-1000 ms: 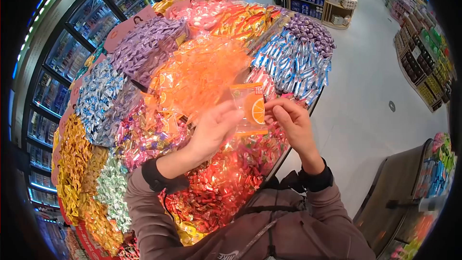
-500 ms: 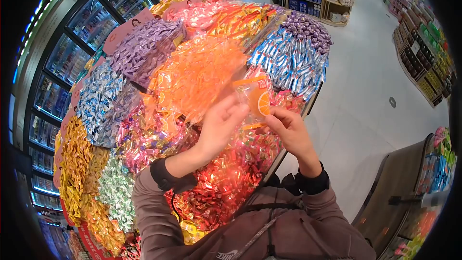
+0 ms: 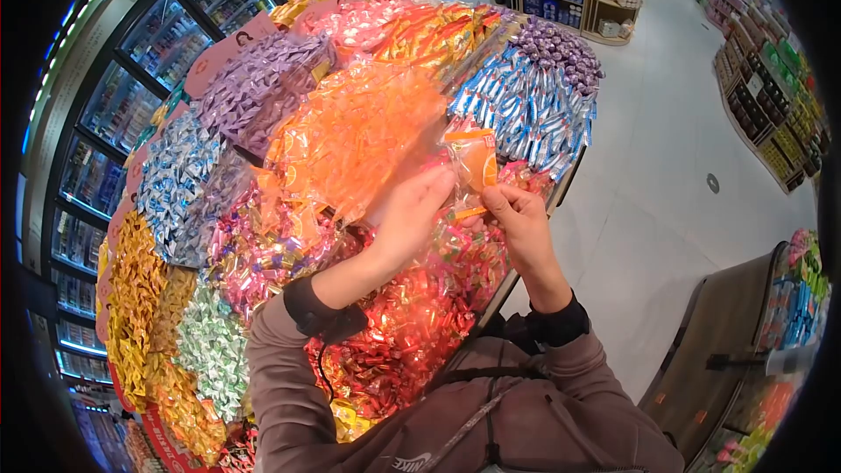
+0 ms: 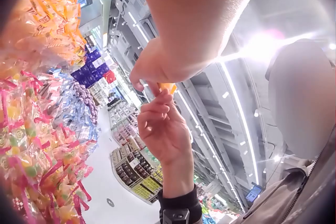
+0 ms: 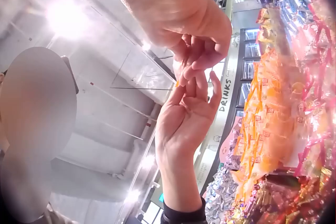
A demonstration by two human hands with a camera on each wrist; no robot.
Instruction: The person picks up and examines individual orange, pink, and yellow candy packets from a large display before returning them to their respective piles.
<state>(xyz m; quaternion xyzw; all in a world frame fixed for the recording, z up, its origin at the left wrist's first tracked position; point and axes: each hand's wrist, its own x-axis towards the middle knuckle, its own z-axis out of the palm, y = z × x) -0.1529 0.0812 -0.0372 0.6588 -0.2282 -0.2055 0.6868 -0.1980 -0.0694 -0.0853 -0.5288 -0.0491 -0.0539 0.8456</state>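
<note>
A small clear candy packet (image 3: 477, 160) with orange bands and a printed orange slice is held upright between both hands above the candy display. My right hand (image 3: 526, 223) pinches its lower right edge between thumb and curled fingers. On the other side, my left hand (image 3: 413, 215) holds the packet's left edge, its fingertips partly overlapped by the clear wrapper. The left wrist view shows only a bit of the packet (image 4: 167, 87) between the hands. In the right wrist view the left hand (image 5: 184, 124) faces palm up, its fingertips close to those of the right hand.
Similar orange packets (image 3: 359, 131) are heaped behind the left hand. Red candies (image 3: 385, 333) lie below, blue-and-white sticks (image 3: 526, 114) at the right corner. Glass-door fridges (image 3: 162, 39) line the left; a pale floor aisle (image 3: 648, 175) and shelves (image 3: 762, 114) are at right.
The packet has shifted slightly up and right and turned, so its orange slice shows less fully. Both hands have stayed on it, moving slightly with it.
</note>
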